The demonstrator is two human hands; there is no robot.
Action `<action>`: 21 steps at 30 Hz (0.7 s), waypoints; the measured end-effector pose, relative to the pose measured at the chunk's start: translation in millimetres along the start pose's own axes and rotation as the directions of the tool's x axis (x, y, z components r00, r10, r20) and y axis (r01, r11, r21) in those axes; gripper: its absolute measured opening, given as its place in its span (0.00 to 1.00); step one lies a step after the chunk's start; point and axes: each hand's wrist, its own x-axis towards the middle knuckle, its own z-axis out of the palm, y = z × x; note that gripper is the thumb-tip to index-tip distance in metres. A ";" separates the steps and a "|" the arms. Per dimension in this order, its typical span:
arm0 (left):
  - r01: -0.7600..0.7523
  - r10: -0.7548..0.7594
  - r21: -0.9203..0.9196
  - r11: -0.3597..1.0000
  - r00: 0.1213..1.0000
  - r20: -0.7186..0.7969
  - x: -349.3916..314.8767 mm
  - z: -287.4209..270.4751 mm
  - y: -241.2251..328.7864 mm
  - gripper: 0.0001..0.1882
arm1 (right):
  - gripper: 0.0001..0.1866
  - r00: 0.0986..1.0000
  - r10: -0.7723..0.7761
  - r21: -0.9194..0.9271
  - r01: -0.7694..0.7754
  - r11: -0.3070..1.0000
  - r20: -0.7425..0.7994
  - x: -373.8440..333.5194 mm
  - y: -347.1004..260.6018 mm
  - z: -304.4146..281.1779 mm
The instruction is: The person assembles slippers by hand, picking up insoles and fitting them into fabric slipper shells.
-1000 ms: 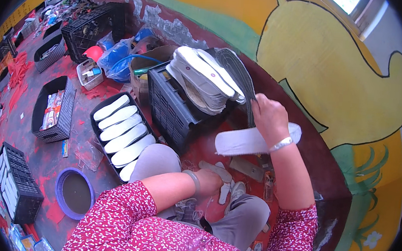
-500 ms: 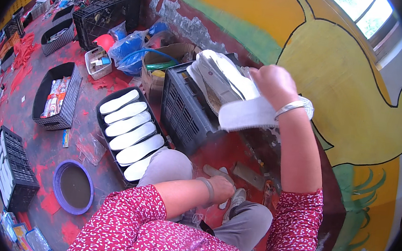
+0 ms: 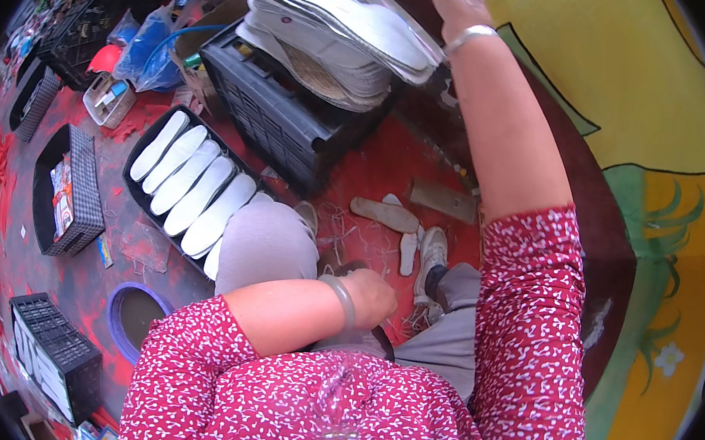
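The right hand (image 3: pixel 459 5) is now at the view's top edge, left hand (image 3: pixel 372 297) is curled; their holds I cannot tell; insole stack (image 3: pixel 329 38) lengthwise slants down rightward

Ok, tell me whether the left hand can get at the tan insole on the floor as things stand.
Probably yes: the left hand is near the tan insole, and only red floor and loose threads show between them. Whether that curled hand holds something is hard to tell.

stacked insoles (image 3: pixel 329 18): white; far crate (image 3: pixel 257 113): black; left basket (image 3: pixel 87 194): grey-black check; tub (image 3: pixel 113 316): purple; sleeves (image 3: pixel 535 263): crimson, white-flecked; trousers (image 3: pixel 269 250): grey
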 end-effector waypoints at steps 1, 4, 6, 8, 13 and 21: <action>-0.030 0.030 -0.007 1.000 0.999 0.035 -2.4 4.0 3.1 0.12 | 0.16 0.999 0.035 0.314 -0.044 0.948 0.034 -24.2 -32.1 -40.5; -0.126 0.124 -0.022 0.992 0.988 -0.092 -7.8 -1.3 4.1 0.10 | 0.11 0.990 0.073 0.389 -0.019 0.921 -0.123 -93.9 -3.6 -125.1; -0.125 0.121 -0.034 0.992 0.987 -0.109 -12.3 -15.6 3.2 0.08 | 0.12 0.956 0.244 0.193 -0.212 0.958 -0.162 -152.6 33.2 -157.3; -0.076 0.074 -0.004 0.997 0.988 -0.138 -17.7 -28.5 3.6 0.08 | 0.11 0.876 0.477 0.101 -0.469 0.877 -0.073 -226.4 115.9 -161.4; -0.002 0.003 0.006 1.000 0.991 -0.137 -10.6 -32.0 -3.6 0.08 | 0.26 0.323 0.891 -0.703 -0.549 0.452 0.320 -440.3 234.4 -122.9; 0.123 -0.112 0.097 0.988 0.987 -0.113 6.5 -32.8 -19.3 0.07 | 0.43 0.083 0.837 -0.734 -0.440 0.517 0.540 -480.3 240.4 -23.9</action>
